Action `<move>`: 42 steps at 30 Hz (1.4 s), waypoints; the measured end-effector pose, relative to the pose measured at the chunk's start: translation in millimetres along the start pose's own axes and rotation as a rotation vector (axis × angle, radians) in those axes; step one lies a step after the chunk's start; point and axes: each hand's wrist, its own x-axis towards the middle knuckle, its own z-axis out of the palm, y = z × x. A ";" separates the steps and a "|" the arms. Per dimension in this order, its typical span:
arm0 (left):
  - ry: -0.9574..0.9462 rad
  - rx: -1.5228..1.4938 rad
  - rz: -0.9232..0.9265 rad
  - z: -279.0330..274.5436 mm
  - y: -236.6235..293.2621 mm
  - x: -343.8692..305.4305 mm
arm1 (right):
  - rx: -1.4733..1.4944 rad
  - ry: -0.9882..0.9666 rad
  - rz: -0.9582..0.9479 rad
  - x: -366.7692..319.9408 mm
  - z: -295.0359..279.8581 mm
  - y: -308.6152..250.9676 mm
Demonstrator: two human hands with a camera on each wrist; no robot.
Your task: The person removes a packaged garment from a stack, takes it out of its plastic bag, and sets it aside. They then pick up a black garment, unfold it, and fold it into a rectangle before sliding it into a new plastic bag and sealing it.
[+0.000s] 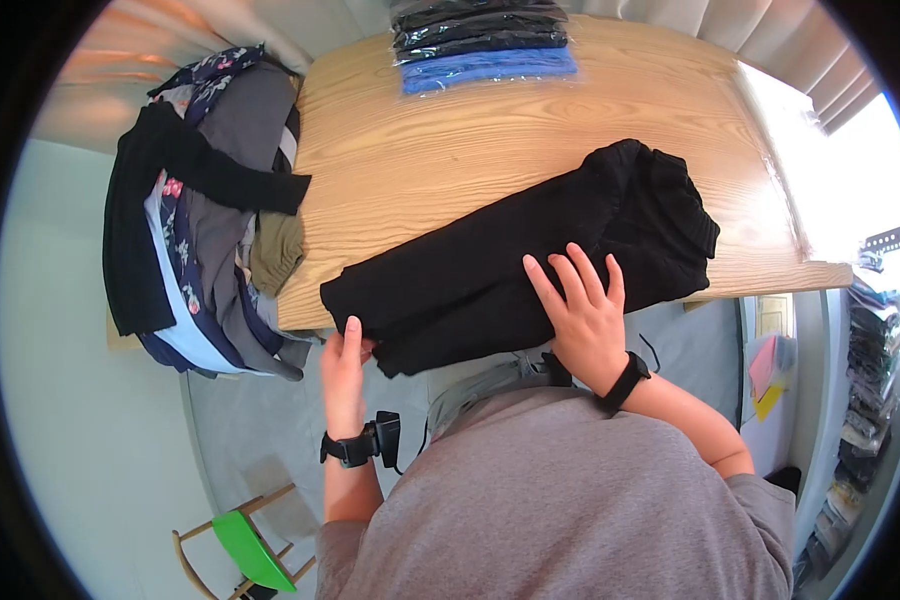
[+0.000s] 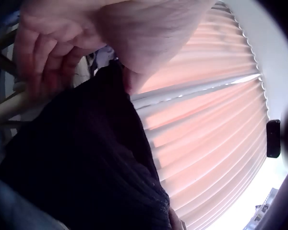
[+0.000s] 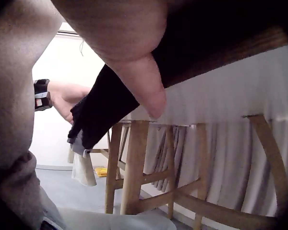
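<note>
A folded black knit garment (image 1: 470, 260) lies slanted across the front of the wooden table, its ribbed end at the right and its left end reaching past the table's front edge. The left hand (image 1: 345, 365) pinches that left end, thumb on top and fingers underneath. In the left wrist view the thumb of the left hand (image 2: 110, 43) meets the edge of the dark cloth (image 2: 86, 148). Fingers spread, the right hand (image 1: 585, 320) rests on the garment's near side; in the right wrist view the right hand (image 3: 129, 52) lies against the black cloth (image 3: 105, 105).
A heap of clothes (image 1: 220, 220) sits at the table's left edge, a black sleeve reaching onto the wood. Plastic-wrapped folded garments (image 1: 485, 65) are stacked at the back of the table (image 1: 420, 160). Shelves of packed clothes (image 1: 870, 350) stand at right, a green-seated chair (image 1: 250, 548) at lower left.
</note>
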 end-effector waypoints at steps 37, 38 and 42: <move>-0.172 0.121 0.353 1.3 48.3 33.0 | 0.114 -0.098 0.127 29.1 -12.6 -7.6; -0.173 0.121 0.353 3.2 45.3 36.3 | 0.114 -0.098 0.128 29.2 -13.6 -7.7; 0.170 0.529 0.483 10.5 40.2 44.4 | 0.132 -0.141 0.131 29.1 -17.8 -9.5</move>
